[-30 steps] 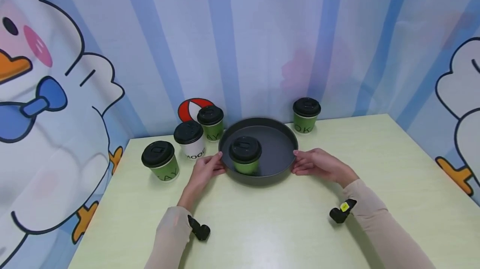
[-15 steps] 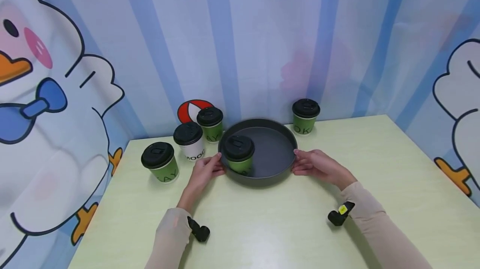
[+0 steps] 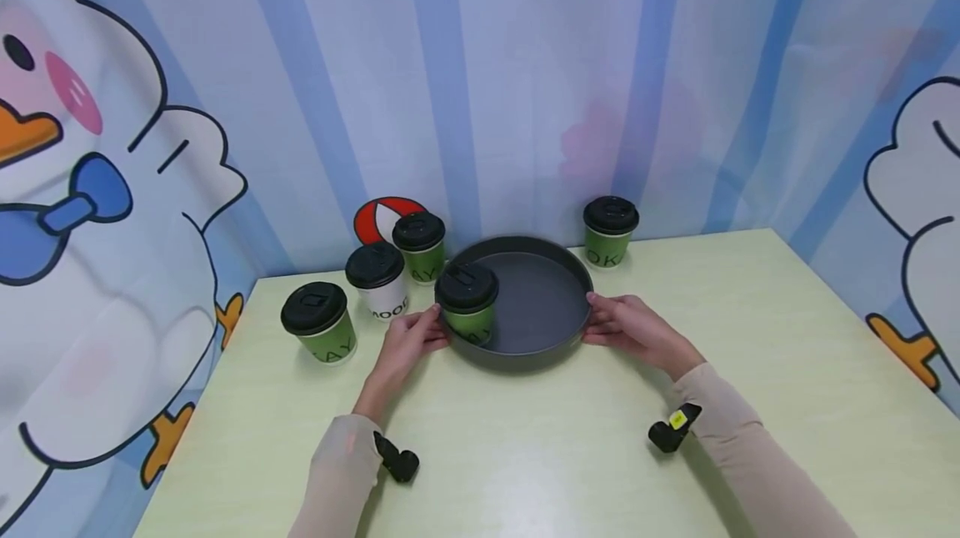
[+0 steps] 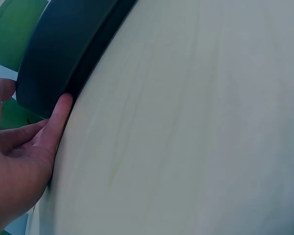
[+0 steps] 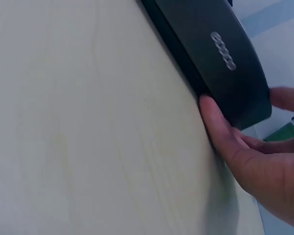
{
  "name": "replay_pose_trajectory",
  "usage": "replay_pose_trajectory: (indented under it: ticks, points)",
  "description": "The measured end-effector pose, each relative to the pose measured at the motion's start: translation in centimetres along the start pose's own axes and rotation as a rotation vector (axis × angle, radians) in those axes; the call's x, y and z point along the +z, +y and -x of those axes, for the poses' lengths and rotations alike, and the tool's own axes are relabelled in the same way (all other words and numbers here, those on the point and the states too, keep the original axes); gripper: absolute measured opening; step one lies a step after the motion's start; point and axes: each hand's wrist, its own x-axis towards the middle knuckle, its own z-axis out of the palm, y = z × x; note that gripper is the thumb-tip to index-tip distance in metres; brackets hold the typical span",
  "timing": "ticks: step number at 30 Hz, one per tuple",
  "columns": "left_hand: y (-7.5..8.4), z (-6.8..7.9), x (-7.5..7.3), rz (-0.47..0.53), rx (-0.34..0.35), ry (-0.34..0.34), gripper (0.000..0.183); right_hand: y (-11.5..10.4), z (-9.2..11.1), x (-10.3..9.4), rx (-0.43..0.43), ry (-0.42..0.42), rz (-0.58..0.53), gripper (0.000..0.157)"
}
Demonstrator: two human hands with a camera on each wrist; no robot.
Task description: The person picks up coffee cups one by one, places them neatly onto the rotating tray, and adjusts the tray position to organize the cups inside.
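Note:
A round dark grey pan [image 3: 543, 304] is gripped at both sides, near the back of the table. On its left edge my left hand [image 3: 405, 344] pinches the wall, thumb at the rim and fingers low on the outside, as the left wrist view shows. The right hand [image 3: 639, 329] holds the opposite edge the same way; in the right wrist view its fingertips reach the pan's lower edge. Inside the pan a green paper cup [image 3: 474, 326] with a black lid stands against the left wall, leaning slightly in view. The cup's base is partly hidden.
Left of the pan are a green lidded cup [image 3: 330, 342], a white lidded cup [image 3: 386, 300] and another green cup [image 3: 425, 264]. One more green cup [image 3: 606, 248] stands behind right. A printed curtain [image 3: 510, 87] borders the pale table [image 3: 510, 455].
The green cup in the pan has slid left, from nearer the middle to the left wall. Both hands keep their hold on the pan, which has hardly shifted.

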Motion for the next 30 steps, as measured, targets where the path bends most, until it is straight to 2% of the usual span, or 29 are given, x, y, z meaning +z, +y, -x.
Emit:
replay_pose_trajectory:
  ticks: [3, 6, 11, 15, 22, 30]
  points:
    - [0.0, 0.0, 0.0, 0.003, 0.001, 0.000, 0.048, 0.0, 0.2, -0.5, 0.035, -0.039, 0.017, 0.039]
    - [0.0, 0.2, 0.0, 0.009, 0.004, -0.009, 0.047, 0.0, 0.5, -0.7, 0.048, -0.068, 0.032, 0.041]
    - [-0.1, 0.2, -0.2, 0.009, 0.013, -0.010, 0.047, 0.1, 0.2, -0.1, -0.011, -0.023, 0.008, 0.055]
    - [0.0, 0.1, -0.2, 0.009, 0.014, -0.006, 0.046, 0.2, -0.1, 0.3, -0.042, 0.012, 0.006, 0.052]
    - [-0.1, 0.1, -0.2, 0.005, 0.002, -0.001, 0.045, 0.2, 0.4, 0.1, -0.019, -0.033, 0.025, 0.043]
    - [0.0, 0.0, -0.1, -0.001, -0.003, -0.008, 0.046, 0.1, 0.9, 0.0, 0.002, -0.061, 0.040, 0.050]
